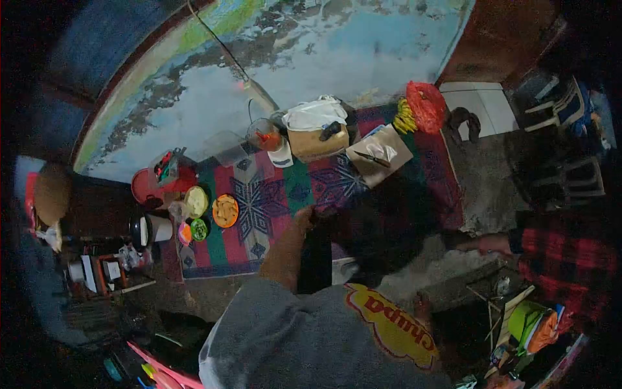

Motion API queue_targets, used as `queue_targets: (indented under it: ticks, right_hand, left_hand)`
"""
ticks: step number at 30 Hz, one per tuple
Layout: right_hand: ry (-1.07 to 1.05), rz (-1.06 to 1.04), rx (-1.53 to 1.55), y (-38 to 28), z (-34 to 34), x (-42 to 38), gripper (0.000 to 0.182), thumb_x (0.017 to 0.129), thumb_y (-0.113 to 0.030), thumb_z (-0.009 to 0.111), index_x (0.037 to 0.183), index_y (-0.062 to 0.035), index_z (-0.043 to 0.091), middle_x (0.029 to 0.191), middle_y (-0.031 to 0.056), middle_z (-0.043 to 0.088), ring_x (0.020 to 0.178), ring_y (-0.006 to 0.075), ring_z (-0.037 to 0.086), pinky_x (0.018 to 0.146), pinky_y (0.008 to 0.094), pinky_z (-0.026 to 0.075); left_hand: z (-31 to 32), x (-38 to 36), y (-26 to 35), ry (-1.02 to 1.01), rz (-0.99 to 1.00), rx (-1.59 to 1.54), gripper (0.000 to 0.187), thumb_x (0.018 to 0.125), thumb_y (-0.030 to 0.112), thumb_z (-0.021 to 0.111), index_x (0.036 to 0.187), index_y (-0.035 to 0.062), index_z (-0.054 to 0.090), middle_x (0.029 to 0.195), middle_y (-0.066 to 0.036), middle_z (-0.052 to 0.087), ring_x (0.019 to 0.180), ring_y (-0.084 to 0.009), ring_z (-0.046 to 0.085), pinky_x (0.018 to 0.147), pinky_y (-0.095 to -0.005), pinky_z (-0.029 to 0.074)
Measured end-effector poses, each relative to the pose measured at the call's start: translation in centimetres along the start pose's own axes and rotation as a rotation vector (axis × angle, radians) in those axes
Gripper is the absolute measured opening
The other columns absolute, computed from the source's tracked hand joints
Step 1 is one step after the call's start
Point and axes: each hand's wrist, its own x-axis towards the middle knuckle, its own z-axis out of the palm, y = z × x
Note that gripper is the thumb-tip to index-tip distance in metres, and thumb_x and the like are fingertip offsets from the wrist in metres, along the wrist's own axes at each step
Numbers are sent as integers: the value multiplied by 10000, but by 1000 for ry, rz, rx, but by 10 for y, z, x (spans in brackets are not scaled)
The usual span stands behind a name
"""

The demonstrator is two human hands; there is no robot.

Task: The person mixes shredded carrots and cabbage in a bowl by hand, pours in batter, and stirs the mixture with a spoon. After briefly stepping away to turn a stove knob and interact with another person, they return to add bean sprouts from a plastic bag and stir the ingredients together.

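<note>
My left hand [310, 214] reaches over the patterned mat [253, 249]; dark shadow hides its fingers, and I cannot make out anything in it. Some skin at the right edge of my grey shirt may be my right hand [422, 303], but its fingers are too dark to read. Beyond the left hand, a knife [372, 159] and crumpled white plastic lie on a cardboard sheet [382, 174]. To its left are an orange plate [225, 211] of brown food pieces, a pale bowl [196, 202] and a small green bowl [199, 229].
Along the wall stand a blender [280, 152] with orange-red contents and a cardboard box [314, 144] under white plastic. Bananas [405, 117] sit beside a red plastic bag [426, 107]. A red container [146, 188] is at left. At right, another person's hand [494, 243] extends from a plaid sleeve.
</note>
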Motion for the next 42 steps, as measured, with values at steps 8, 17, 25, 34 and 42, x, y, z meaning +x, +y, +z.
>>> queue_targets:
  ticks: [8, 17, 25, 34, 42]
  right_hand:
    - [-169, 266, 297, 28, 118, 32, 306, 950, -174, 373, 1171, 10, 479, 674, 31, 463, 523, 137, 339, 610, 308, 413]
    - [-56, -175, -530, 97, 122, 32, 367, 882, -150, 522, 1216, -18, 444, 1062, 112, 544, 956, 200, 532, 781, 290, 440]
    - [390, -418, -1230, 159, 175, -86, 326, 878, -181, 484, 1169, -35, 481, 1080, 116, 568, 974, 210, 543, 831, 337, 428]
    - [835, 59, -634, 512, 116, -221, 382, 789, -377, 581, 970, -40, 587, 789, 196, 618, 743, 357, 606, 629, 441, 463]
    - [853, 339, -420, 665, 184, -310, 340, 755, -349, 519, 893, -64, 645, 932, 207, 612, 876, 324, 600, 752, 417, 477]
  left_hand:
    - [161, 101, 156, 266, 362, 149, 439, 820, 411, 540, 1020, 21, 510, 817, -91, 538, 753, -248, 540, 641, -375, 520]
    - [221, 95, 144, 463, -9, 1186, 242, 820, 274, 523, 926, 57, 540, 799, -95, 519, 762, -200, 510, 591, -350, 507]
    - [64, 95, 62, -285, -33, 2601, 313, 819, 297, 472, 1072, 153, 587, 1082, -113, 587, 981, -320, 568, 858, -400, 443]
    - [98, 45, 21, -240, 7, 2650, 478, 829, 415, 444, 1053, 14, 578, 1066, -212, 570, 1012, -372, 530, 850, -421, 416]
    - [113, -139, -155, -1286, -626, 2714, 441, 838, 361, 554, 1157, 57, 530, 1083, -138, 586, 988, -253, 567, 843, -347, 436]
